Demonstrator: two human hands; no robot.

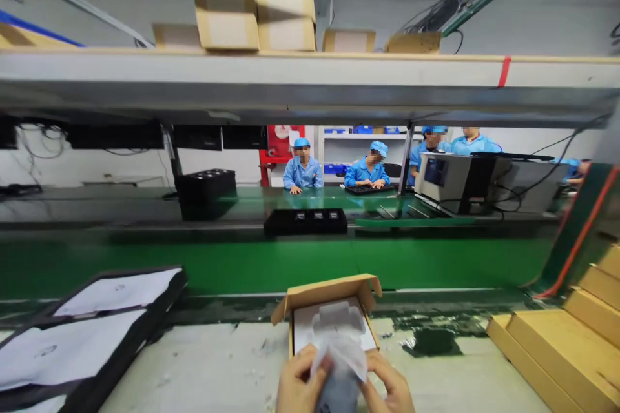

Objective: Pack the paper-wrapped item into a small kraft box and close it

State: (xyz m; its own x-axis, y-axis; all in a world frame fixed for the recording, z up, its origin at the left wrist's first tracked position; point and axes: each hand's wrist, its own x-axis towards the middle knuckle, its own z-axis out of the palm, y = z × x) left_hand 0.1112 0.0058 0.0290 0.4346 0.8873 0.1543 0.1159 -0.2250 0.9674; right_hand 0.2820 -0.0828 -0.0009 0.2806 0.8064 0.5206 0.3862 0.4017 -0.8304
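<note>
Low in the view, my left hand [301, 379] and my right hand [385, 386] pinch the two sides of a translucent white plastic bag [345, 358]. Something dark and greyish shows through its lower part; its kind is hard to make out. Just beyond my fingers stands an open cardboard box [334, 286], its lid flap raised at the back. A white insert with a moulded recess [305, 329] lies inside the box, partly covered by the bag.
A black tray [159, 300] with white printed bags lies left. Flat cardboard boxes [557, 342] are stacked right. Beyond the green conveyor belt [217, 261] sit a black foam block [281, 222] and a machine [440, 177]. Several people in blue work behind. A shelf [290, 71] spans overhead.
</note>
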